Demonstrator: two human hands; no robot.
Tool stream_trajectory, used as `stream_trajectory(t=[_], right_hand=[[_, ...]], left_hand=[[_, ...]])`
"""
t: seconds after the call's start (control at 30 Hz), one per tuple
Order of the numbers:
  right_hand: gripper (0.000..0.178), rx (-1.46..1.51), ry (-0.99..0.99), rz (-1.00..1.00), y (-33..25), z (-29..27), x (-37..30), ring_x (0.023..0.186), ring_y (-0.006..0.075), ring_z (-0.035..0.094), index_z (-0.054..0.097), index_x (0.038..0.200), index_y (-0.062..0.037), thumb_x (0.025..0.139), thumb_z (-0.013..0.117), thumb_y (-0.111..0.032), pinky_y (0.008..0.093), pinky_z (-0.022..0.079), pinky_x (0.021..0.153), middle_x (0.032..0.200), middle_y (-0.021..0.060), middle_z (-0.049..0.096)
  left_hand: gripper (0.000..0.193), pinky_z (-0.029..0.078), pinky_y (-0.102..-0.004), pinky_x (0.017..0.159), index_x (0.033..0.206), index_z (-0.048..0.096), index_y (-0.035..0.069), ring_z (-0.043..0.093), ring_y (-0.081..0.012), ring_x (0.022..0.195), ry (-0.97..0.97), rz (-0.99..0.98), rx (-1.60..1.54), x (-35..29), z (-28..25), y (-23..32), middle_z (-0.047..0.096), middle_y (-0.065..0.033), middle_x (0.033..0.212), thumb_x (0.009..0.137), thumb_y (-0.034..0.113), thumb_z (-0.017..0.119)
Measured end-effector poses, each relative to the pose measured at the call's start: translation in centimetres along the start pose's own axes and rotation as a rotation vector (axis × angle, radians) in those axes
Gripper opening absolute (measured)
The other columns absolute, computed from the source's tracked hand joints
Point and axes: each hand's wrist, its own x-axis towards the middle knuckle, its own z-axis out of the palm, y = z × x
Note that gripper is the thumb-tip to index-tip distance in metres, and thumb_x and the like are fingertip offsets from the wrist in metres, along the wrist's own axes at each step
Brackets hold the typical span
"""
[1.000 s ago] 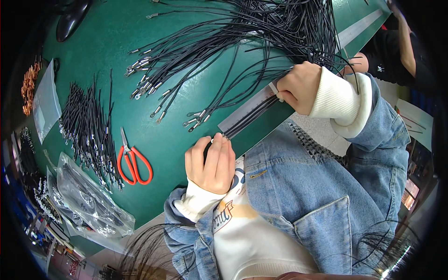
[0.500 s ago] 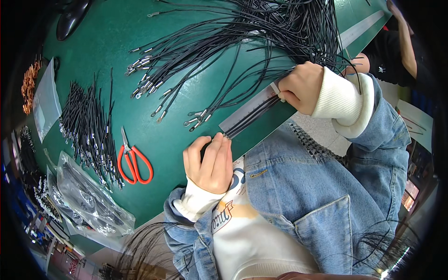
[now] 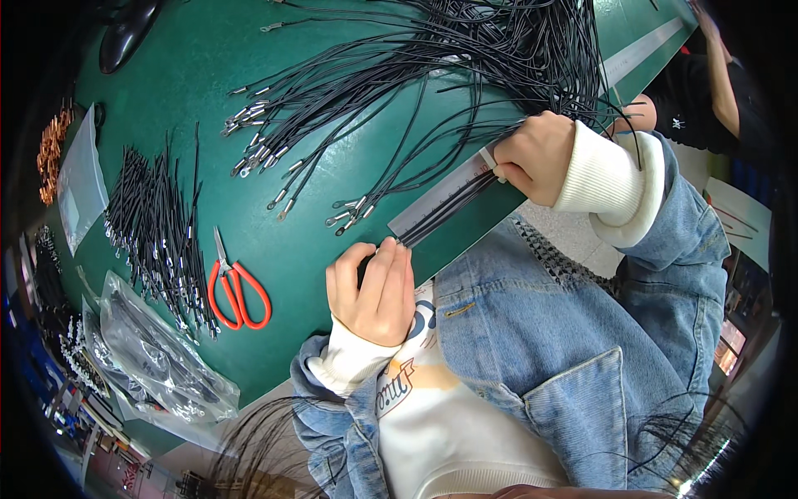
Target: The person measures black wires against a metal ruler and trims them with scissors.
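Observation:
Several black cables (image 3: 453, 208) are stretched side by side along a metal ruler (image 3: 418, 214) near the table's edge. The fingers of my left hand (image 3: 371, 293) pinch their left ends, just past the ruler's end. Closed in a fist, my right hand (image 3: 536, 158) grips the same cables at the right; its fingers hide how far they run on. Behind it lies a large pile of black cables (image 3: 532, 50) with silver ring terminals. A few ring terminals (image 3: 353, 212) rest beside the ruler.
Red-handled scissors (image 3: 238, 291) lie on the green table (image 3: 291, 349), next to a bundle of short black cables (image 3: 158, 224). Plastic bags (image 3: 166, 358) and copper-coloured parts (image 3: 55, 154) are at the left. At the far right sits another person (image 3: 706, 100), near a second ruler (image 3: 642, 54).
Both hands keep their hold on the cables and stay almost in place. The view has shifted very slightly.

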Motion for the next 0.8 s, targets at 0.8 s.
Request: stream_trajectory(t=[0.8], right_hand=[[0.021, 0.134, -0.031, -0.124, 1.1, 0.4, 0.0, 0.062, 0.0230, 0.064, 0.063, 0.068, -0.0076, 0.083, 0.050, -0.015, 0.0329, 0.051, 0.062, 0.063, 0.0021, 0.065]], left_hand=[[0.021, 0.045, -0.0341, 0.068, 0.084, 0.063, 0.000, 0.056, -0.0271, 0.079, 0.039, -0.015, 0.013, -0.3, -0.3, 0.4, 0.063, -0.0078, 0.089, 0.065, -0.005, 0.070]])
